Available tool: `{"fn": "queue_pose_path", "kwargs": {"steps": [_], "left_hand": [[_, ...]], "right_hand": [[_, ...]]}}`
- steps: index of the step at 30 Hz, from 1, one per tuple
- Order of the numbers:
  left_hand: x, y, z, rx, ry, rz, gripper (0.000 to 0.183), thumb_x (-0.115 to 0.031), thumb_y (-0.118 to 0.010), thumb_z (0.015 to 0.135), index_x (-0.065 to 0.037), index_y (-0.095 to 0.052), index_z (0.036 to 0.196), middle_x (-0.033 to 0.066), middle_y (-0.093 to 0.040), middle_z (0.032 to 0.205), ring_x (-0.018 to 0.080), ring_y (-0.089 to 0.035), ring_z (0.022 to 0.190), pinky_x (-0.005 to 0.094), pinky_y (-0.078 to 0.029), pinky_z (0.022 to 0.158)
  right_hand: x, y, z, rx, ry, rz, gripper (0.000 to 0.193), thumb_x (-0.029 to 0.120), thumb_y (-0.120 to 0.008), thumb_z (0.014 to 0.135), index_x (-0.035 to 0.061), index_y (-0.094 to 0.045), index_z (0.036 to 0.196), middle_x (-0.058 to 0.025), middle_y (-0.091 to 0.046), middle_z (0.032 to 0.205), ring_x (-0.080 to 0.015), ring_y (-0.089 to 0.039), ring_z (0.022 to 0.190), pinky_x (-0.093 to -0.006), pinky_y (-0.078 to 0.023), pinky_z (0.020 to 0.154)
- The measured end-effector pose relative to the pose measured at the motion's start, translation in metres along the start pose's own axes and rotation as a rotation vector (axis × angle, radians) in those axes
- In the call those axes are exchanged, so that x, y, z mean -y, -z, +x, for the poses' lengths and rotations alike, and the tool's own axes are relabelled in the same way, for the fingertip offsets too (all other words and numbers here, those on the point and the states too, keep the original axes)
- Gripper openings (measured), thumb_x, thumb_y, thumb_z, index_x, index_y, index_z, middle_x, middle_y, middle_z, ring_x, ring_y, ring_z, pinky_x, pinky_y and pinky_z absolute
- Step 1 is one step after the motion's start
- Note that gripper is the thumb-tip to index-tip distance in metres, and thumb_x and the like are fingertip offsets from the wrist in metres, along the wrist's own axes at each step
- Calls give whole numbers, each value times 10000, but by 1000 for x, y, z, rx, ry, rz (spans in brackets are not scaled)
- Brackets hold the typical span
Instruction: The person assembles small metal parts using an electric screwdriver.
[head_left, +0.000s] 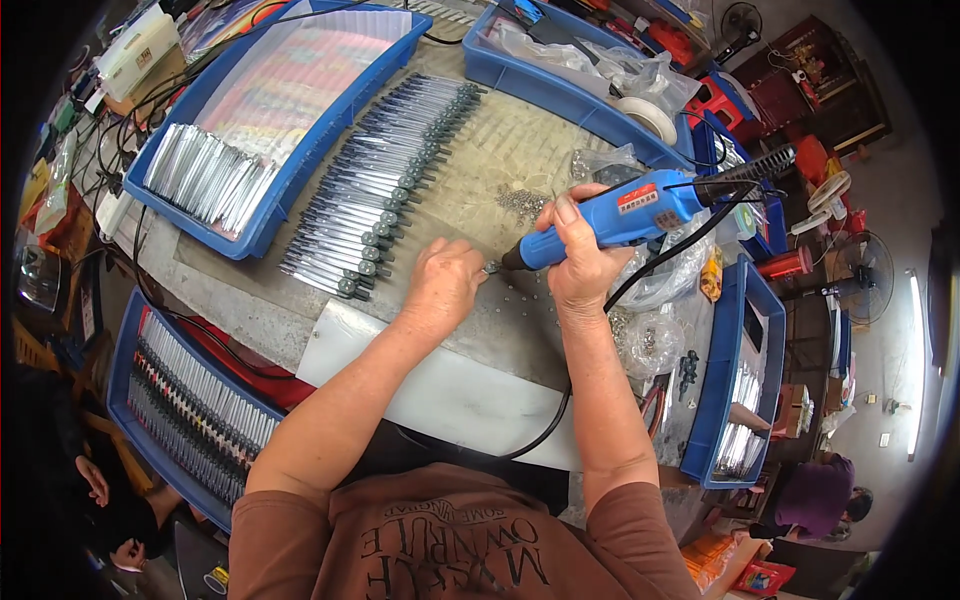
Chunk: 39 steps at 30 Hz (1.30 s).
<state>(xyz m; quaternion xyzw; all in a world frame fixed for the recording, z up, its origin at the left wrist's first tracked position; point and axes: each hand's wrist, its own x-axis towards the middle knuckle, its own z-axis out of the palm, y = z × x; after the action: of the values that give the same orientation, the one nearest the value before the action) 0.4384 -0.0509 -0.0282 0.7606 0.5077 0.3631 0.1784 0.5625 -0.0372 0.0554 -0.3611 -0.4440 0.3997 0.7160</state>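
Observation:
My right hand (pixel 587 252) is wrapped round a blue electric screwdriver (pixel 632 210), whose dark nose points left. Its tip meets a small metallic piece (pixel 491 267) pinched in the fingers of my left hand (pixel 446 284); most of that piece is hidden, so its kind does not show. Beyond my left hand lies a long slanting row of slim silver rods with dark fittings (pixel 385 180). A pile of tiny metal parts (pixel 522 203), which look like screws, lies just past the screwdriver's nose, and a few more are scattered near my hands.
Blue trays stand around the worktable: one with silver strips (pixel 258 240), one with plastic bags (pixel 480 68), one at the right (pixel 712 440), one with rods at lower left (pixel 122 385). A black cable (pixel 660 262) loops beside my right forearm. Another person's hand (pixel 93 482) shows at left.

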Motion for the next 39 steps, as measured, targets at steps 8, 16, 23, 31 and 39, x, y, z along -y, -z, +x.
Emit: {"fn": "queue_pose_path", "kwargs": {"steps": [8,16,23,31,39], "left_hand": [[1,-1,0,-22,-16,-26,97,-43,-653,632,-20,-581,693,94,-533,726,286,-501,728,358,-415,682],[0,-2,0,-56,-54,-13,99,-48,-654,630,-22,-584,694,84,-533,728,281,-501,734,362,-416,685],[5,-4,-4,-69,-115,28,81,-53,-628,656,-21,-569,702,94,-516,726,286,-488,730,375,-413,673],[5,1,-2,-28,-181,250,86,-14,-543,641,-24,-516,722,120,-495,782,287,-475,787,379,-414,684],[-12,16,-23,76,-285,33,143,-52,-615,678,-22,-540,796,107,-491,755,284,-488,746,378,-409,672]], "right_hand": [[-12,-12,1,26,80,-241,222,-27,-596,684,-5,-465,861,-65,-516,688,-151,-531,561,-285,-448,519],[-14,-17,5,110,73,-314,212,-24,-587,672,-4,-470,849,-55,-510,694,-132,-529,570,-274,-456,523],[-5,-17,-4,108,33,-255,239,-10,-607,670,1,-478,871,-52,-514,711,-132,-526,583,-279,-461,536],[23,-6,-13,26,16,-21,283,-19,-615,660,-9,-462,899,-58,-510,755,-131,-523,651,-274,-463,571],[35,8,-20,-52,69,-16,260,11,-586,671,-37,-469,898,-82,-500,687,-192,-514,555,-309,-428,557]]}}
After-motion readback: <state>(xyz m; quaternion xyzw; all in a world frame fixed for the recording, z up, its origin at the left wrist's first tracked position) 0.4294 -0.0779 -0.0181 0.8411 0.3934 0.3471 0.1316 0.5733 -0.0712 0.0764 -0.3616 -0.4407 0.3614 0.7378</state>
